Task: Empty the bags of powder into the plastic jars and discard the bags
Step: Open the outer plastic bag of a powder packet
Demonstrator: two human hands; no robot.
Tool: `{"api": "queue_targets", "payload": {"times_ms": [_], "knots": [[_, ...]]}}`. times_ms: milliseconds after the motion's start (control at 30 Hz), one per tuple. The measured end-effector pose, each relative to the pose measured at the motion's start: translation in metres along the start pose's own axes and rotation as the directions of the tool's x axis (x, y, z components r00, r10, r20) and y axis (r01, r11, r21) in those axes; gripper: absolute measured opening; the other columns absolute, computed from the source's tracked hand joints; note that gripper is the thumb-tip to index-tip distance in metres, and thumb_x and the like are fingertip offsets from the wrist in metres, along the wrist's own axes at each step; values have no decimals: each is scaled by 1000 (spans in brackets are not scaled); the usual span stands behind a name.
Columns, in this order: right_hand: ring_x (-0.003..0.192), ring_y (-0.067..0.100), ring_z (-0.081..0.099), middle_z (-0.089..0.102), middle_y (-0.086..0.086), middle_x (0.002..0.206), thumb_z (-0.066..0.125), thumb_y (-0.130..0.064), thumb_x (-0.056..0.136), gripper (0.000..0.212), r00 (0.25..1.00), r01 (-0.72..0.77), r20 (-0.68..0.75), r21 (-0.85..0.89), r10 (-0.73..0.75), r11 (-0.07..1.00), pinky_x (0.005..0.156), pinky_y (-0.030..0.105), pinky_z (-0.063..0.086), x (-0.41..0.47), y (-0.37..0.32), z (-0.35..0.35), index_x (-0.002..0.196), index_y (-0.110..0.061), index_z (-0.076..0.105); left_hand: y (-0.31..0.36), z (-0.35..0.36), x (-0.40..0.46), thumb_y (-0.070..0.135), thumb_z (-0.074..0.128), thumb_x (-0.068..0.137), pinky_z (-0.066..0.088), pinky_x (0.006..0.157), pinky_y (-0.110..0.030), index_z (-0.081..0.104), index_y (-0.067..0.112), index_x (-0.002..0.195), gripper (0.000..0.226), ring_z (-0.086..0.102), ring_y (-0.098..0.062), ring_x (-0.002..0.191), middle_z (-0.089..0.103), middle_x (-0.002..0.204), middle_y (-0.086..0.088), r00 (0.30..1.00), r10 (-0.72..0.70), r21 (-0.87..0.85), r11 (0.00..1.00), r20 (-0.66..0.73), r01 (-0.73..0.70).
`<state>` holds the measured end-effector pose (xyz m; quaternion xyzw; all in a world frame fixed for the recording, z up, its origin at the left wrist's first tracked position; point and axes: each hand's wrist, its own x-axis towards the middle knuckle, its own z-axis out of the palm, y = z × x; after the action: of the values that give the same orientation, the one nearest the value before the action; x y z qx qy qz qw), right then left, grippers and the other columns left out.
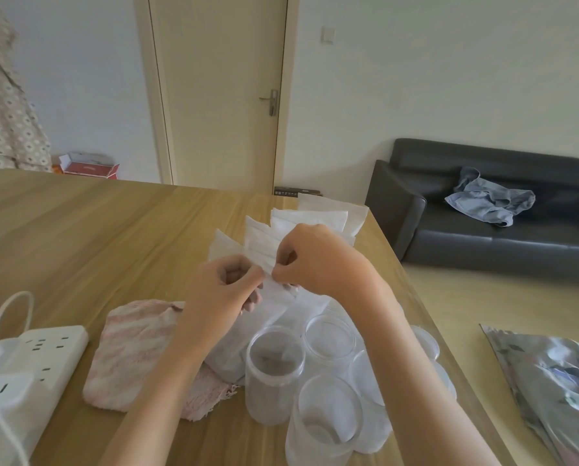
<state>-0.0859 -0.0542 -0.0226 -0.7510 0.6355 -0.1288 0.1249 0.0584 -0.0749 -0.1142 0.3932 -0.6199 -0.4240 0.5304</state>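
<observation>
Held bag [274, 307] mostly behind both hands; power strip [29, 364] cut by left edge.

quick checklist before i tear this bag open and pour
1. Both hands on the bag: ok. The left hand and right hand pinch the top edge of the white bag.
2. Bag open: cannot tell.
3. Jar ready: ok. The nearest plastic jar stands upright without a lid.
4. Bag over a jar mouth: not ok, it sits behind the jars.
5. Power strip close by on the table: not ok for spills.
</observation>
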Motion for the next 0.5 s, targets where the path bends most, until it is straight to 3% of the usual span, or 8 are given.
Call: {"api": "queue_targets", "payload": {"times_ms": [67,200,300,367,500], "knots": [[47,6,44,59,-3,61,62,-14,83,10,1000,5,-23,-27,-6,1000,43,11,34,0,-2,2,76,-11,69,0,0,0,7,63,85,34,40,-14,60,22,50,39,45,-8,38,55,43,2,1000,4,11,1000,-16,-4],[50,16,39,58,9,71,57,-6,81,16,984,-86,-157,-33,80,996,50,25,38,4,3,3,85,4,68,5,-1,-3,13,60,78,30,41,-13,53,25,45,35,38,-5,38,46,41,6,999,32,-18,999,-6,-32],[57,21,58,73,9,73,56,-6,82,18,983,-99,-147,68,108,993,58,28,50,3,11,-4,77,-1,72,6,-5,-1,16,55,72,27,40,-13,47,27,42,32,31,-6,36,38,40,6,1000,3,-83,997,-28,-6],[67,21,68,73,7,73,56,-9,85,19,991,-61,-115,116,75,991,55,25,49,2,10,-4,77,-3,72,4,-8,1,15,54,72,24,39,-15,44,25,40,34,26,-8,36,34,37,6,999,-28,-142,990,-28,24],[64,15,57,71,4,88,54,-21,93,16,996,23,-93,89,-15,996,52,21,42,2,1,4,96,-12,67,2,-13,1,21,59,68,21,40,-15,42,22,42,31,22,-9,35,32,35,7,996,14,-241,970,85,7]]}}
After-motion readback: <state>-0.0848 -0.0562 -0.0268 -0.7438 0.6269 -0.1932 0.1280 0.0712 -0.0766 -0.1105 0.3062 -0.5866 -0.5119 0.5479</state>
